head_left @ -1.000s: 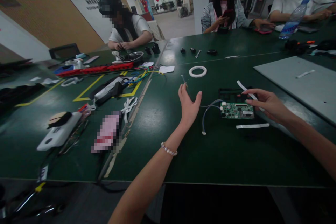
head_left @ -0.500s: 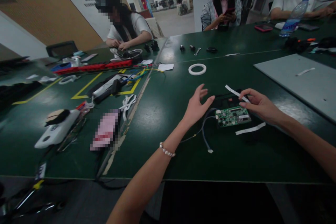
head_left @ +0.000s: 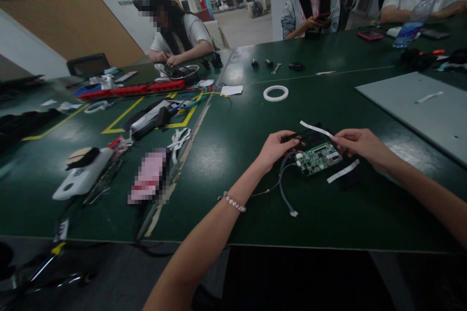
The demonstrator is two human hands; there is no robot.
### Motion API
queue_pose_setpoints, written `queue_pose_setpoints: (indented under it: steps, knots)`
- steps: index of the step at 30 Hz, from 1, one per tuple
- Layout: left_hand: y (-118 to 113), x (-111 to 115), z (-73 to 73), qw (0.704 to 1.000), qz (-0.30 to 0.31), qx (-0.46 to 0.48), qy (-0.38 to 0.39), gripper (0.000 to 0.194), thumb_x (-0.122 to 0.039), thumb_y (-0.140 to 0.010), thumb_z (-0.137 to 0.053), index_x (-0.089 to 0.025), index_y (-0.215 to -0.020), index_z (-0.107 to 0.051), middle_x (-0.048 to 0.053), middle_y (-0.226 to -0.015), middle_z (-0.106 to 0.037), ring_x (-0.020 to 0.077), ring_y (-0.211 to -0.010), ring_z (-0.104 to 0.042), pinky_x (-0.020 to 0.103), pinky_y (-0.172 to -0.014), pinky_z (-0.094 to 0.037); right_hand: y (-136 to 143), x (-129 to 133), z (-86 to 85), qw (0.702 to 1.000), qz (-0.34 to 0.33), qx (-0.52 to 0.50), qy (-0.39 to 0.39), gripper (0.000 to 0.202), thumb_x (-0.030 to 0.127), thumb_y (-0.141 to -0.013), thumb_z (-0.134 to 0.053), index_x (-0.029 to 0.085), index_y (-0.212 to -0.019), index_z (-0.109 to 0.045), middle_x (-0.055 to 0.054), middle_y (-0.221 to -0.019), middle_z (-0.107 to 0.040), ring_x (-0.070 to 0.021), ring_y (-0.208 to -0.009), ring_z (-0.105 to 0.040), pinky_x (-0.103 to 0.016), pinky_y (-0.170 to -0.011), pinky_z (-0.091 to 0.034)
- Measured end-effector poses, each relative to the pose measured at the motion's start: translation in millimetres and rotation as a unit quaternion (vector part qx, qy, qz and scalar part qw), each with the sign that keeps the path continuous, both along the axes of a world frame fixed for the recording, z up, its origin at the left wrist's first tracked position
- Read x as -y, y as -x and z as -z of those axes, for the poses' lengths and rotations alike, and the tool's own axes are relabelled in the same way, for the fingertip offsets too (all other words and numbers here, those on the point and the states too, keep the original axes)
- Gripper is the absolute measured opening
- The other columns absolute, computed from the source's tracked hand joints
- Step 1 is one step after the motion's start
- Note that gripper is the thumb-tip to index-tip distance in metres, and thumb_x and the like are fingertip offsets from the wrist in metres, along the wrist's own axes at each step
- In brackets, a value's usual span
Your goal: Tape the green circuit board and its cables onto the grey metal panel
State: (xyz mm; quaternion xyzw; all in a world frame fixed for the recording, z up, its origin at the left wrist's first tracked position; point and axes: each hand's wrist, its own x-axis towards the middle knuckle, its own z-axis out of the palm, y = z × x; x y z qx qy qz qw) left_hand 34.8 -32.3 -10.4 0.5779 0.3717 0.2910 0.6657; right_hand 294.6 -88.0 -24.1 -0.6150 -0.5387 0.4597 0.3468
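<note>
My right hand (head_left: 353, 143) pinches the end of a white strip of tape (head_left: 315, 128), which stretches left above a green circuit board (head_left: 317, 158). My left hand (head_left: 277, 148) is closed, thumb and fingers on the left corner of a flat black part (head_left: 310, 140) behind the board. Grey cables (head_left: 282, 182) run from the board's left side down onto the table, one ending in a white connector. A second white strip (head_left: 343, 171) sticks out by the board's lower right edge. How the board and black part are joined is hidden.
A roll of white tape (head_left: 276, 93) lies beyond my hands on the green table (head_left: 233, 155). A grey panel (head_left: 419, 102) is at the right. Leftward are a pink pouch-like item (head_left: 149, 175) and a white device (head_left: 83, 175). Other people sit across the table.
My left hand has gone from spread fingers to gripping the black part's corner. The strip in my right hand has shifted left over the board, which is now slightly tilted.
</note>
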Motion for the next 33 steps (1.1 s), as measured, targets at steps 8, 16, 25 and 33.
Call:
queue_pose_setpoints:
  steps: [8,16,25,33]
  knots:
    - [-5.2,0.4,3.3,0.997,-0.041,-0.05,-0.032,0.02,-0.022,-0.084,-0.062,-0.013,-0.101,-0.063,0.006,-0.086,-0.067,0.0074,-0.059,-0.058,0.021,-0.052,-0.05,1.3,5.4,-26.7,0.986,0.067,-0.11,-0.108,0.025,0.044,-0.074,-0.07,0.021,-0.072,-0.061,0.002,-0.06,-0.048,-0.007,-0.054,-0.043,-0.021,-0.046,-0.028]
    - [-4.1,0.4,10.9,0.991,-0.052,-0.045,-0.118,0.014,-0.018,-0.081,-0.06,-0.011,-0.092,-0.064,0.003,-0.074,-0.064,0.0084,-0.058,-0.057,0.021,-0.053,-0.049,103.3,9.5,-64.1,0.973,-0.111,-0.191,-0.067,0.029,0.05,-0.078,-0.063,0.022,-0.071,-0.058,0.002,-0.064,-0.053,-0.0088,-0.057,-0.048,-0.023,-0.049,-0.032]
    - [-3.7,-14.7,24.9,0.976,-0.062,-0.108,-0.177,0.03,-0.007,-0.071,-0.058,-0.013,-0.099,-0.066,0.006,-0.096,-0.07,0.0202,-0.093,-0.064,0.035,-0.087,-0.051,141.1,2.1,-40.4,0.947,-0.113,0.177,-0.242,0.046,0.058,-0.08,-0.057,0.021,-0.051,-0.053,0.0,-0.052,-0.048,-0.0105,-0.052,-0.041,-0.029,-0.055,-0.026]
    - [-5.4,-9.5,18.3,0.995,-0.063,0.0,-0.078,0.026,-0.009,-0.068,-0.066,-0.013,-0.094,-0.066,0.004,-0.089,-0.069,0.0156,-0.081,-0.064,0.032,-0.082,-0.05,129.0,9.4,-46.3,0.874,-0.098,0.358,-0.314,0.048,0.06,-0.089,-0.041,0.021,-0.069,-0.063,-0.005,-0.067,-0.058,-0.0129,-0.057,-0.046,-0.028,-0.053,-0.023]
